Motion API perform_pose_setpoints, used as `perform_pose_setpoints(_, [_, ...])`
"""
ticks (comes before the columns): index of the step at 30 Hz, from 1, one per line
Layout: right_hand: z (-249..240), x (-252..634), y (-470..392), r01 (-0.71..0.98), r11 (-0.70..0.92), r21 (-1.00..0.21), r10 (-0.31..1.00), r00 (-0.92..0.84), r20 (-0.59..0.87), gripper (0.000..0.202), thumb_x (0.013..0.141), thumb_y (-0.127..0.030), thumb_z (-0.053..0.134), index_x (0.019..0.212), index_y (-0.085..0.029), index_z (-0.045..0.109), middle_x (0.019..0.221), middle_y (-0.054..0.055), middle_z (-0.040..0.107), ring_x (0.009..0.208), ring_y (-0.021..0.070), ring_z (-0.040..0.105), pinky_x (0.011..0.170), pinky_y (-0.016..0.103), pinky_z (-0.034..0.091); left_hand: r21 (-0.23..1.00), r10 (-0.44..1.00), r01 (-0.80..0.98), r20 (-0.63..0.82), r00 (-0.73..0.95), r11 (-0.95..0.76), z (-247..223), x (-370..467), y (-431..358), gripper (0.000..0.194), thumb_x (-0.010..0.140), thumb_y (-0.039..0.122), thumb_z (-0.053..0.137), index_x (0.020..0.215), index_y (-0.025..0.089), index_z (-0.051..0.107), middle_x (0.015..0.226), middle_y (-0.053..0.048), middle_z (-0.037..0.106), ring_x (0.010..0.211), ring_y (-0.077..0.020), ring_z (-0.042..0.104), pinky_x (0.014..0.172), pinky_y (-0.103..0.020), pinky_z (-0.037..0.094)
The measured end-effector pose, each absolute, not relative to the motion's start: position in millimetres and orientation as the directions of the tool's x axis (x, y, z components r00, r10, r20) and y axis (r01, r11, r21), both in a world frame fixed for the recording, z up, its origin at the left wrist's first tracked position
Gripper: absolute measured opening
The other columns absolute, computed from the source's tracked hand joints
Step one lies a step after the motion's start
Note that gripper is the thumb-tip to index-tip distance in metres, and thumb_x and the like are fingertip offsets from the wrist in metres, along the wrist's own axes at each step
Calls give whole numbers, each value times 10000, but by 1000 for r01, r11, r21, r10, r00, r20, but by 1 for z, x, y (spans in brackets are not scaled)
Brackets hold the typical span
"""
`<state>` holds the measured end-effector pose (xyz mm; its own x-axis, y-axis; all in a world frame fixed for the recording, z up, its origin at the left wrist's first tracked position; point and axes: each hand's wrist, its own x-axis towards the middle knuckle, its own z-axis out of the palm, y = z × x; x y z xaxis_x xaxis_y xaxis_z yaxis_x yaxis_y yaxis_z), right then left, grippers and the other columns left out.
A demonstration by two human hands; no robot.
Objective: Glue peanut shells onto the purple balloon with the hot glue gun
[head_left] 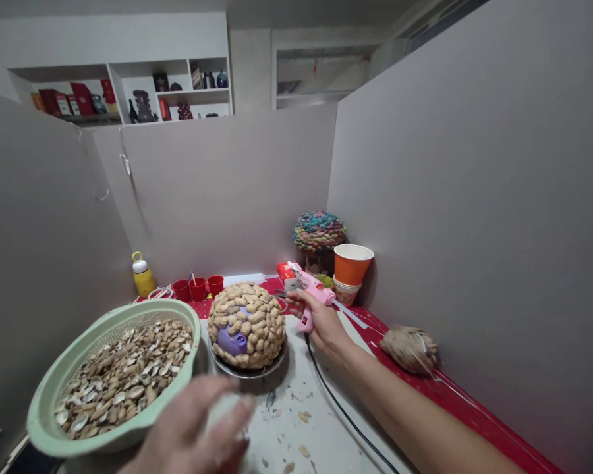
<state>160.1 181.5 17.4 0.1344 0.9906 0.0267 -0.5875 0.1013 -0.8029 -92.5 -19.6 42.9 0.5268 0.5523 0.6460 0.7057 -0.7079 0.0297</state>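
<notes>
My right hand is wrapped round the handle of a pink hot glue gun. A clear glue stick pokes out of its back, and a black cord runs down from the handle. Left of the gun, a purple balloon covered with peanut shells rests in a shallow metal bowl. Some purple shows bare at its front and top. My left hand is low in front, between the bowl and a green basket, smeared by motion; whether its fingers hold anything is unclear.
The green basket holds many shell halves. Behind stand a yellow bottle, red cups, a colourful woven dome and orange paper cups. Twine lies right. Shell scraps dot the board. Grey partitions enclose the table.
</notes>
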Motion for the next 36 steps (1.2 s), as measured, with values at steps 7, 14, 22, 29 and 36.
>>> perform_pose_setpoints(7, [11, 158, 179, -573, 60, -817, 996, 83, 15, 109, 673, -248, 762, 733, -178, 703, 787, 46, 740, 720, 179, 696, 597, 235, 570, -345, 623, 840, 564, 542, -418, 103, -136, 13, 760, 840, 201, 631, 1502, 306, 274, 1620, -118, 123, 1437, -388, 238, 1107, -582, 341])
perform_pose_setpoints(14, [13, 151, 169, -525, 12, -851, 999, 33, -6, 117, 671, -263, 762, 727, -166, 726, 782, 46, 742, 671, 134, 669, 564, 181, 544, -348, 654, 803, 465, 597, -484, 97, -126, 41, 801, 792, 250, 713, 1486, 265, 314, 1608, -150, 204, 1464, -356, 181, 1132, -547, 293])
perform_pose_setpoints(22, [16, 147, 164, -518, -13, -855, 999, -34, 6, 224, 622, -300, 789, 783, -152, 738, 898, 90, 754, 788, 193, 701, 542, 201, 527, -372, 613, 733, 401, 680, -570, 97, -94, 65, 741, 797, 288, 711, 1448, 234, 362, 1594, -155, 256, 1466, -339, 186, 1147, -519, 257])
perform_pose_setpoints(29, [19, 144, 162, -540, -15, -841, 998, -57, 19, 185, 656, -259, 771, 804, -153, 734, 850, 70, 750, 694, 155, 684, 545, 190, 525, -355, 610, 745, 428, 667, -565, 90, -86, 78, 738, 779, 382, 711, 1409, 162, 395, 1576, -178, 291, 1462, -342, 193, 1148, -518, 264])
perform_pose_setpoints(36, [17, 143, 166, -544, -6, -839, 999, -35, 16, 200, 651, -278, 770, 808, -159, 733, 861, 59, 750, 742, 159, 689, 565, 186, 518, -334, 588, 732, 441, 679, -594, 91, -90, 82, 627, 802, 368, 687, 1351, 156, 470, 1545, -182, 351, 1450, -343, 227, 1139, -535, 301])
